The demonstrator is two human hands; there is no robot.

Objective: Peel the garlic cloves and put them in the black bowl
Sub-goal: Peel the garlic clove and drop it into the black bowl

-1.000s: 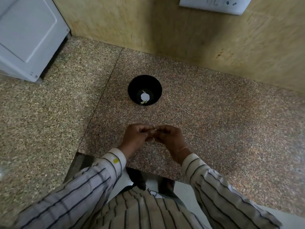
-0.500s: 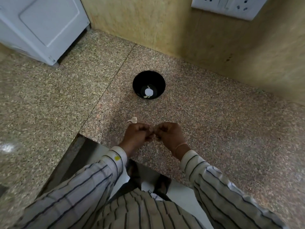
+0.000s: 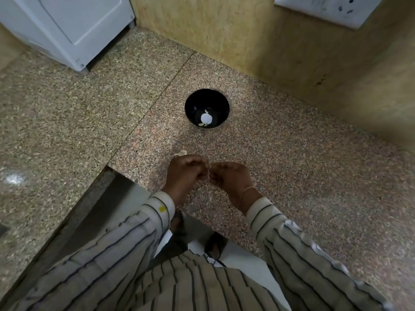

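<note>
**Peeling step, head view.** Nearest the camera, two striped sleeves (image 3: 125, 239) are reaching out over the near edge of the counter (image 3: 303, 180). Just beyond them the left hand (image 3: 185, 173) and right hand (image 3: 232, 179) are meeting fingertip to fingertip, with all fingers curled inward. Both are pinching a small pale clove (image 3: 209, 169), and only a sliver of it is showing between them. How much skin it is carrying cannot be told.

Judged from this pose, the hands are working the skin loose, so peeling is the step in hand and the drop into the bowl is not yet done. The next move is calling for one hand to hold the clove firmly while the other pulls the skin away. A short forward reach would then release it over the bowl.

Just past the left hand a pale scrap (image 3: 180, 152) is lying on the counter, either skin or a clove. It is the only thing lying near the path to the bowl, and it is sitting left of that path.

Farther on, the bowl (image 3: 216, 102) is standing upright, well apart from the hands. It is holding a few pale pieces (image 3: 202, 124) beside a round white patch (image 3: 206, 118), possibly glare. A seam (image 3: 157, 102) is crossing the counter diagonally.

At the back a white appliance (image 3: 67, 30) is standing to the left. A wall (image 3: 224, 37) is rising behind, with a socket plate (image 3: 332, 10) on it to the right.
</note>
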